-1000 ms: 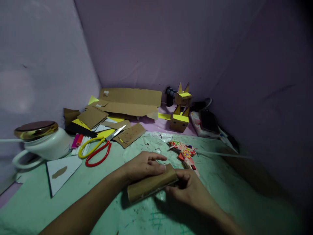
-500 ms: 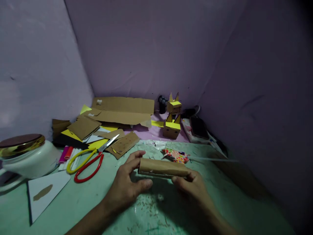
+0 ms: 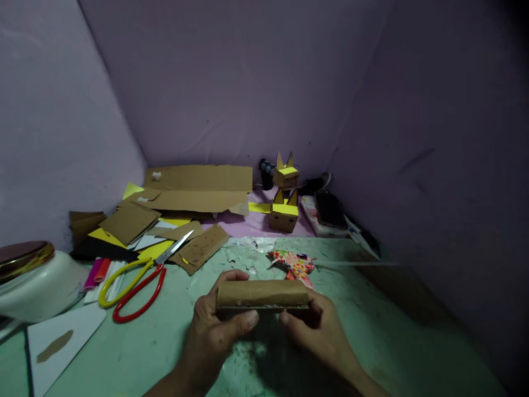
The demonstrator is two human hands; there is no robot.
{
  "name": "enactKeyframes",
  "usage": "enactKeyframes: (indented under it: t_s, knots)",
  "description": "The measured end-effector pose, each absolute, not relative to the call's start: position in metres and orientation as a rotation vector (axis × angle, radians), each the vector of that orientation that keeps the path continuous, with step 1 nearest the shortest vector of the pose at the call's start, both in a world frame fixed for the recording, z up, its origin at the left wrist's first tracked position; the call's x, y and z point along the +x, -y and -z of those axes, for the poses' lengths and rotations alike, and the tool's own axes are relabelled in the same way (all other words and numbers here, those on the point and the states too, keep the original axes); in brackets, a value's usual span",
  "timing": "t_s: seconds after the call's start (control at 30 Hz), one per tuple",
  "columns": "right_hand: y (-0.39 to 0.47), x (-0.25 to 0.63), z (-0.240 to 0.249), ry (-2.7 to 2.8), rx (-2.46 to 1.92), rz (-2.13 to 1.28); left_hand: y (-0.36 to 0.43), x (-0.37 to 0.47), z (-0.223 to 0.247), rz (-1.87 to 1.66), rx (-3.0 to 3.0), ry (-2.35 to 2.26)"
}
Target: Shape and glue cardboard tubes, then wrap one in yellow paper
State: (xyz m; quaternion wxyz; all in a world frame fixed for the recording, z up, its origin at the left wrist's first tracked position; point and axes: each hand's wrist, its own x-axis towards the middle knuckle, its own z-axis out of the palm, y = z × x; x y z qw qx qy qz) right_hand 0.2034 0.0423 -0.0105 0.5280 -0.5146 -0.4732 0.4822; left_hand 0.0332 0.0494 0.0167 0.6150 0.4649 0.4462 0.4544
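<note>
A folded or curled strip of brown cardboard (image 3: 263, 294) is held level above the green tabletop, its long side towards me. My left hand (image 3: 221, 325) grips its left end, thumb along the near lower edge and fingers behind. At the right end, my right hand (image 3: 316, 325) holds it the same way, thumb below the near edge. Just beyond the cardboard lies a colourful patterned wrapper or cloth piece (image 3: 295, 263), partly covered by it. Scissors (image 3: 155, 270) with one yellow and one red handle rest to the left, blades apart.
Cardboard sheets (image 3: 198, 190) and yellow, white and black paper pile up at back left. Two small cardboard boxes with pointed ears (image 3: 284, 215) stand at the back. A phone (image 3: 330, 209) lies at back right. Markers (image 3: 99, 273), a white pot (image 3: 41, 286) and a white triangular piece (image 3: 61, 347) are left.
My left hand has closed onto the left end of the cardboard, which is now level and nearer to me. The view has shifted slightly to the right.
</note>
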Motion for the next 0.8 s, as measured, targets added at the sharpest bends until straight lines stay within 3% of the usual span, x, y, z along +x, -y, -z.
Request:
enactKeyframes:
  t_s: [0.53, 0.8]
  knots:
    - [-0.044, 0.198, 0.004, 1.191, -1.249, -1.013, -0.046, 0.042, -0.006, -1.152, 0.960, -0.987]
    - [-0.042, 0.203, -0.010, 1.241, -1.249, -1.104, -0.042, 0.047, -0.006, -1.201, 0.866, -1.016]
